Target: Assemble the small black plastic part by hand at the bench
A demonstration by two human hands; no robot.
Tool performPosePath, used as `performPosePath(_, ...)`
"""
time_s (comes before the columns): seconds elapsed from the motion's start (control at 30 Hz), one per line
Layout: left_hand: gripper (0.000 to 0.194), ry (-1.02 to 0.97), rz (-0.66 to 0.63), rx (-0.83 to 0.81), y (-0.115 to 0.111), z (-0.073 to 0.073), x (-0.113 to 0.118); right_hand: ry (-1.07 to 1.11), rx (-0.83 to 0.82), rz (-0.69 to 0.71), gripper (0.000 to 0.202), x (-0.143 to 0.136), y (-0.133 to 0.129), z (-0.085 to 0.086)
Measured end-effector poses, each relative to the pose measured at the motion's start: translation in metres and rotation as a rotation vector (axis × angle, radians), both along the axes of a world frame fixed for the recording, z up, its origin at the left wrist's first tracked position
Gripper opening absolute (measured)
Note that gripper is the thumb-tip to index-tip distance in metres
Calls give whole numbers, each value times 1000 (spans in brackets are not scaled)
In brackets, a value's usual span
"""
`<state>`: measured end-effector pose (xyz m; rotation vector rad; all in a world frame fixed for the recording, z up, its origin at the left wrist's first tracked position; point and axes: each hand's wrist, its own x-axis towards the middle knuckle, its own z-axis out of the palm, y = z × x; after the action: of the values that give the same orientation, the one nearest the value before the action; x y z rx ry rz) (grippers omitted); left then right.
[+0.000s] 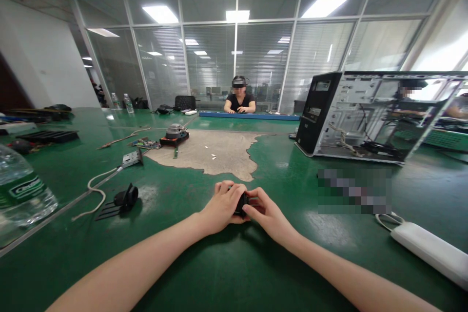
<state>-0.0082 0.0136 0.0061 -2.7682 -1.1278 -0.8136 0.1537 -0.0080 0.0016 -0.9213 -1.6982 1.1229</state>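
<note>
On the water bottle [42,200], a green label [27,187] carries blurred lettering that looks like "C'estbon". The emblem [306,126] on the computer tower's [310,112] black front is too small to read surely.

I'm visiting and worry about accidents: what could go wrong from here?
The small black object, mostly covered by the left hand and right hand, might slip from those bare fingers onto the green table. The clear plastic bottle with a green label shares that table with a loose black part with long thin prongs; if knocked over, it could perhaps hit it.
</note>
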Motion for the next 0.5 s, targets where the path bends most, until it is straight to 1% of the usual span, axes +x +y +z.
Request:
performPosePath(0.1, 59, 26, -36, -15, 1, 0, -1, -4, 63, -12, 21, -1, -4, 2)
performPosePath(0.2, 53, 20, -87, -16, 3, 1, -1, 21, 45, -11, 16, -2, -2, 0)
performPosePath(0.27, 50, 12, -95, -12, 3, 1, -1, 37, 32, -18, 15, -1, 2, -3)
performPosePath(0.37, 51, 3, -89, -15, 4, 2, 0, 40, 6, -33, 19, 0, 6, -6)
performPosePath(0.5, 52, 4, -85, -26, 3, 3, 1, 12, -14, -26, 19, 1, 4, -4)
